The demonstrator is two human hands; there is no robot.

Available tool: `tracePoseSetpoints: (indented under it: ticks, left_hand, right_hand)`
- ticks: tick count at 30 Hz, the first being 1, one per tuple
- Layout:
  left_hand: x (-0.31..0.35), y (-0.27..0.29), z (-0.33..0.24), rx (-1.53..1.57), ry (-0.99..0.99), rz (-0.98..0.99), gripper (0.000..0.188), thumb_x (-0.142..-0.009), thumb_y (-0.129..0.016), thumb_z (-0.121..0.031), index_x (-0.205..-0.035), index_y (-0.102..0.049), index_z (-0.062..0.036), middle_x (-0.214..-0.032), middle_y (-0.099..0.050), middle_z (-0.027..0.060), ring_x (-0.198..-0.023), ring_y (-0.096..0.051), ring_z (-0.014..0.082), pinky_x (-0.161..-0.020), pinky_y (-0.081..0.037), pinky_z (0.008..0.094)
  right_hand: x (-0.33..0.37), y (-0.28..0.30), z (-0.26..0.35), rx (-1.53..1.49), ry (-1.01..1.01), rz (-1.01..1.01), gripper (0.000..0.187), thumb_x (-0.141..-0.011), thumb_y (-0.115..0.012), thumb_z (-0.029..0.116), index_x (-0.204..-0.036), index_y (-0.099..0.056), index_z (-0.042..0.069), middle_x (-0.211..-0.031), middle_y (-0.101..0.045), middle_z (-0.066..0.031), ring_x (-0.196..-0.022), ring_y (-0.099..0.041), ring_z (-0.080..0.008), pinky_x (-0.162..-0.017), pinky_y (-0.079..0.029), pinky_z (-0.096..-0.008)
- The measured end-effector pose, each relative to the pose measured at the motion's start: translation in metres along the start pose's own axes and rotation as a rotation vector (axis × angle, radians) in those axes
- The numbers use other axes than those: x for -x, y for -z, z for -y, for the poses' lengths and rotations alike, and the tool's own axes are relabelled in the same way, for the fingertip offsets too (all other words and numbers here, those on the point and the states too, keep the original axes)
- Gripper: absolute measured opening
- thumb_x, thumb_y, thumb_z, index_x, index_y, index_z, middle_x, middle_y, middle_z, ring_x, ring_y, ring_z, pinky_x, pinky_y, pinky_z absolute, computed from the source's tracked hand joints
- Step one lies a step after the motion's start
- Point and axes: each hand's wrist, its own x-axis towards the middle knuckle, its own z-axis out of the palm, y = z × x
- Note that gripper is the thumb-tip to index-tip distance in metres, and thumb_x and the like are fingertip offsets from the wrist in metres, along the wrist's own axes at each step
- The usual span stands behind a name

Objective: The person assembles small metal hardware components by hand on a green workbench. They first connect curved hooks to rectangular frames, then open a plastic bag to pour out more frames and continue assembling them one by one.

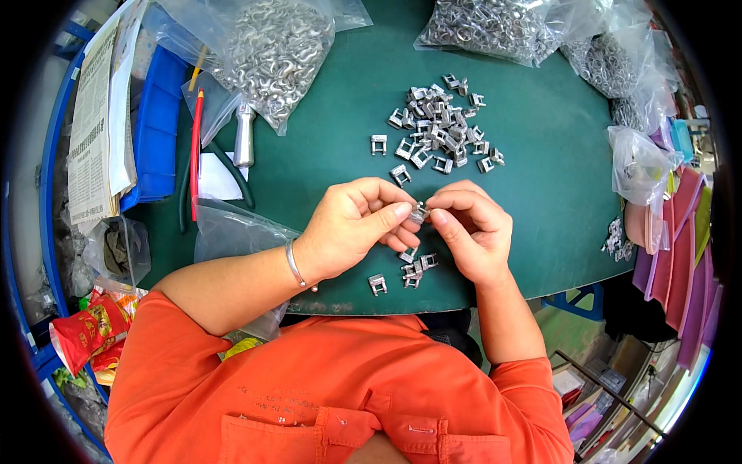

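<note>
Between my two hands is a small silver metal buckle-like piece (419, 213), pinched at the fingertips above the green table. My left hand (352, 224), with a bangle at the wrist, grips its left side between thumb and fingers. On the other side, the thumb and index finger of my right hand (475, 232) close on it; the fingers cover part of the piece. Just below the hands lie several similar square metal pieces (418, 267), one apart from the others (377, 284). Farther off is a loose heap of the same pieces (440, 127).
Clear bags of metal fittings stand at the far left (270, 50) and far right (495, 27). On the left are a blue bin (161, 127), a red pen-like stick (197, 139), green-handled pliers (233, 174) and a metal-handled tool (244, 135). Colored strips (680, 232) hang at right.
</note>
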Motion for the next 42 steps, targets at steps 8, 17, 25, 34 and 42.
tracePoseSetpoints:
  ticks: [8, 17, 25, 34, 42]
  left_hand:
    - [-0.003, 0.005, 0.006, 0.024, -0.207, -0.016, 0.016, -0.087, -0.062, 0.005, -0.103, -0.059, 0.0036, -0.106, -0.064, 0.0152, -0.097, -0.065, 0.0198, -0.084, -0.056, 0.0312]
    - [-0.002, 0.004, 0.006, -0.055, -0.303, -0.033, 0.023, -0.083, -0.064, 0.009, -0.104, -0.058, 0.0020, -0.107, -0.064, 0.0139, -0.100, -0.063, 0.0195, -0.091, -0.052, 0.0321]
    - [0.004, 0.005, 0.003, -0.429, -0.484, -0.012, 0.024, -0.081, -0.065, 0.011, -0.101, -0.059, -0.0003, -0.106, -0.064, 0.0129, -0.094, -0.063, 0.0159, -0.080, -0.051, 0.0266]
    - [0.010, -0.002, 0.000, -0.907, -0.631, 0.234, 0.012, -0.073, -0.064, 0.004, -0.083, -0.064, -0.0038, -0.087, -0.065, 0.0080, -0.081, -0.062, 0.0243, -0.073, -0.050, 0.0335]
    - [0.002, 0.004, 0.001, -0.490, -0.273, -0.106, 0.029, -0.084, -0.060, 0.004, -0.113, -0.055, -0.0012, -0.089, -0.054, -0.0007, -0.076, -0.052, 0.0035, -0.067, -0.044, 0.0176]
  right_hand:
    - [0.000, -0.002, 0.002, -0.023, 0.040, 0.005, 0.017, -0.076, -0.069, -0.009, -0.090, -0.065, -0.002, -0.088, -0.063, -0.0088, -0.076, -0.060, -0.0142, -0.067, -0.049, -0.0242]
    - [0.002, -0.003, -0.003, -0.152, -0.023, 0.004, 0.022, -0.079, -0.066, -0.011, -0.097, -0.057, -0.002, -0.094, -0.062, -0.0099, -0.083, -0.061, -0.0129, -0.073, -0.051, -0.0245]
    - [0.001, -0.004, -0.005, -0.144, -0.010, 0.023, 0.018, -0.080, -0.064, -0.011, -0.094, -0.058, -0.001, -0.093, -0.062, -0.0093, -0.083, -0.061, -0.0133, -0.070, -0.051, -0.0249]
    - [-0.022, -0.005, 0.007, 0.488, 0.100, -0.048, 0.014, -0.078, -0.065, -0.004, -0.090, -0.066, 0.002, -0.085, -0.061, -0.0095, -0.075, -0.062, -0.0219, -0.063, -0.049, -0.0307]
    - [-0.025, -0.017, -0.001, 0.794, 0.255, 0.021, 0.028, -0.072, -0.071, 0.005, -0.098, -0.064, 0.003, -0.085, -0.059, -0.0104, -0.080, -0.059, -0.0279, -0.069, -0.049, -0.0371]
